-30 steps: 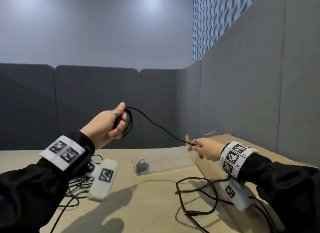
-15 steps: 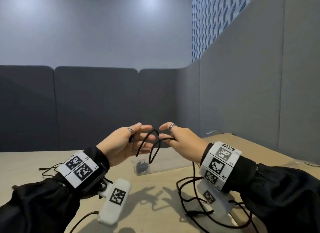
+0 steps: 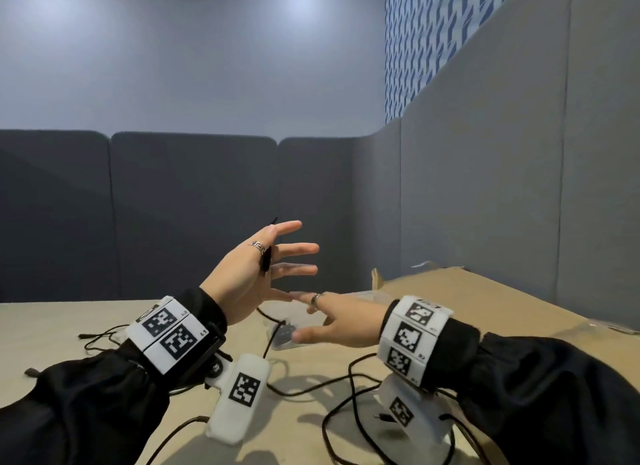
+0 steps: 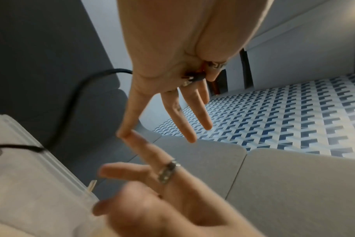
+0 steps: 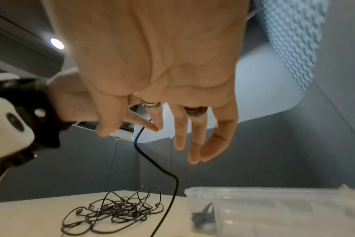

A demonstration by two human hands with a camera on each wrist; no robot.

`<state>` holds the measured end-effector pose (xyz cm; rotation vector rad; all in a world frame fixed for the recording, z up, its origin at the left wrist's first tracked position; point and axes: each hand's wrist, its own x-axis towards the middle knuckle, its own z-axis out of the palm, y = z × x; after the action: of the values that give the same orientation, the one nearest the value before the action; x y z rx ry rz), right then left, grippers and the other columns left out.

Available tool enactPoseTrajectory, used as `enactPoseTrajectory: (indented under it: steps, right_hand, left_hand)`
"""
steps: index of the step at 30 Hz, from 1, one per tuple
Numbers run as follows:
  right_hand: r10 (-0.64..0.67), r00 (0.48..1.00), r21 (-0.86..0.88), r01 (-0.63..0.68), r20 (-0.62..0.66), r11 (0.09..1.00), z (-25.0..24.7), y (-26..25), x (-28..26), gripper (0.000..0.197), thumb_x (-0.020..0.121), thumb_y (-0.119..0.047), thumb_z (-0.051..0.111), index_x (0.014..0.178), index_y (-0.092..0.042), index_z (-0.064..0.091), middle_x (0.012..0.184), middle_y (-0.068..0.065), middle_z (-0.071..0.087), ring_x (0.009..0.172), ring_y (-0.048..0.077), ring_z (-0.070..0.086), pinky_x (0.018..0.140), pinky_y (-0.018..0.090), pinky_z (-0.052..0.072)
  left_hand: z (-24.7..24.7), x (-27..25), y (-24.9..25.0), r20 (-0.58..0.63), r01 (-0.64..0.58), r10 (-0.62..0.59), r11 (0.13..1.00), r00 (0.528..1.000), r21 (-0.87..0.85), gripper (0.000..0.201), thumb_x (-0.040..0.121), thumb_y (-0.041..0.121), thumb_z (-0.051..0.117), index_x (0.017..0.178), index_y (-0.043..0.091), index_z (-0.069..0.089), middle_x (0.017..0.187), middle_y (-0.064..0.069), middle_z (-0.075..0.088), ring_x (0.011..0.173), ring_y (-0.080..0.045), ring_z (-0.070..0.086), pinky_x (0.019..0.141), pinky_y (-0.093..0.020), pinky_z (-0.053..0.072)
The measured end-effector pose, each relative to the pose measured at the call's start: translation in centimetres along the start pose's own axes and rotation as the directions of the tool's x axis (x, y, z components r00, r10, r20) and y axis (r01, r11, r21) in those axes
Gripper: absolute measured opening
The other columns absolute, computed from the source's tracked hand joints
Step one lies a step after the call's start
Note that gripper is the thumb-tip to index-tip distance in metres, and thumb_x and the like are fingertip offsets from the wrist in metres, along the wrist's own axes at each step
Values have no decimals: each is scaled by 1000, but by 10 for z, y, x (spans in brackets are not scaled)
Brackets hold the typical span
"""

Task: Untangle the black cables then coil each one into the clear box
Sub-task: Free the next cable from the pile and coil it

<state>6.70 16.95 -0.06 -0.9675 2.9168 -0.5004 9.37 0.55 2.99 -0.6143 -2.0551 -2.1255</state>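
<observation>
My left hand is raised with its fingers spread straight. A black cable is wedged at the base of its index finger, where the left wrist view shows the thumb pinching the plug. The rest of the cable hangs down to the table. My right hand is lower, fingers loosely extended and holding nothing; its index fingertip touches my left little finger. The clear box stands behind it with one coiled black cable inside. A tangle of black cables lies to its left.
A loose cable loops over the wooden table in front of my right wrist. A flattened cardboard sheet covers the table's right side. Grey partition panels close off the back and right.
The right hand has let go of the cable it stretched and looped toward the left hand, and dropped lower. The left hand rose and spread its fingers, keeping the cable.
</observation>
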Motion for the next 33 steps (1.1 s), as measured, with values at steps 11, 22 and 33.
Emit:
enactPoseTrajectory:
  steps: [11, 22, 33]
  right_hand:
    - [61, 998, 79, -59, -22, 995, 27, 1, 61, 67, 82, -53, 61, 140, -33, 35, 143, 5, 43, 135, 27, 33, 111, 47, 29]
    - [-341, 898, 13, 358, -279, 933, 9, -16, -19, 39, 99, -39, 36, 66, -23, 49, 56, -13, 53, 54, -2, 49, 60, 11, 35]
    - [-441, 601, -296, 329, -667, 897, -42, -17, -50, 20, 88, -55, 22, 80, -40, 32, 54, -9, 36, 56, 19, 40, 58, 40, 44]
  left_hand:
    - [-5, 1, 25, 23, -44, 48, 991, 999, -130, 43, 101, 38, 26, 112, 17, 62, 97, -5, 73, 89, -27, 70, 94, -58, 44]
    - [-61, 21, 23, -162, -244, 390, 797, 906, 552, 26, 102, 15, 32, 110, 10, 56, 118, -8, 60, 114, -18, 58, 101, -33, 45]
    - [-30, 7, -6, 67, -205, 260, 553, 963, 808, 32, 101, 17, 33, 79, 7, 54, 73, -8, 67, 56, -21, 58, 60, -31, 47]
